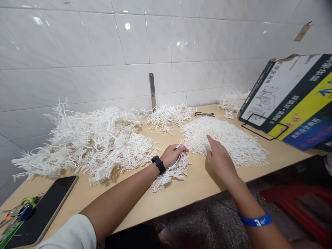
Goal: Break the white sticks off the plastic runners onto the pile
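My left hand (173,155), with a black watch on the wrist, is closed around a white branched plastic piece (183,156); its thumb and fingertips press together. A small clump of similar white branched pieces (169,176) lies under and beside that hand. My right hand (220,160) is at the near left edge of a wide, low pile of short white sticks (228,138). Its index finger points forward and the thumb stands apart, with nothing visible in it. Whether it touches the pile I cannot tell.
A large tangled heap of white branched pieces (101,138) covers the table's left, with smaller heaps (169,116) along the wall. Glasses (204,114) lie behind the stick pile. A phone (49,207) and keys (19,212) are front left. A printed cardboard box (290,103) stands right.
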The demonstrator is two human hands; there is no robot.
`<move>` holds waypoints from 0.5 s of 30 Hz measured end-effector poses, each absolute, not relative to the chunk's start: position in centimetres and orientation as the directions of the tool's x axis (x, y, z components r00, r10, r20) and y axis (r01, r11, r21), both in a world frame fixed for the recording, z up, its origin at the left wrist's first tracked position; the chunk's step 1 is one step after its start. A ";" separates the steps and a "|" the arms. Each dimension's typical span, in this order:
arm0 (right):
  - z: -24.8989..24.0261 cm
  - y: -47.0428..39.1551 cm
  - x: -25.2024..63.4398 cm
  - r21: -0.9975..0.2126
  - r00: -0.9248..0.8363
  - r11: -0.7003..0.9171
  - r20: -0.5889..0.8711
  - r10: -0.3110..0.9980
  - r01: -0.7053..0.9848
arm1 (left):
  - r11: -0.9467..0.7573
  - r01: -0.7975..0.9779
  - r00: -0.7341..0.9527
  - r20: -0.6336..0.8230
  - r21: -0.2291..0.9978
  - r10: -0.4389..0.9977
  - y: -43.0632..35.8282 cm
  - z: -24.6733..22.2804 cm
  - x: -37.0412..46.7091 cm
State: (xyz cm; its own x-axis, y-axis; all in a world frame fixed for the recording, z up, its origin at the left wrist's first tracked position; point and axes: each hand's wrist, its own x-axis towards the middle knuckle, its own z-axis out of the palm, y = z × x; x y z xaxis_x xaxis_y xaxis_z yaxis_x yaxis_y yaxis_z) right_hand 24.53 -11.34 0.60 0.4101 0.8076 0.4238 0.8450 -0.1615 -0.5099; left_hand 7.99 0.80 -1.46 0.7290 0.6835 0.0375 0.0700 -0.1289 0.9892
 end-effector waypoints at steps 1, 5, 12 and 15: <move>0.4 -11.4 24.0 -0.549 0.409 -0.129 0.425 0.808 0.826 | -0.135 0.073 0.726 0.040 0.988 0.687 0.8 -1.4 8.0; -1.0 -12.2 21.3 -0.751 0.361 -0.022 0.292 0.886 0.660 | -0.179 0.099 0.755 0.043 0.979 0.654 0.5 -1.3 7.8; -2.5 -12.1 21.2 -0.860 0.432 -0.011 0.245 0.868 0.511 | -0.197 0.111 0.806 0.028 0.974 0.592 0.0 -0.9 7.6; -3.0 -11.5 22.2 -0.914 0.455 0.010 0.212 0.865 0.406 | -0.178 0.083 0.806 0.039 0.980 0.591 0.1 -0.8 7.8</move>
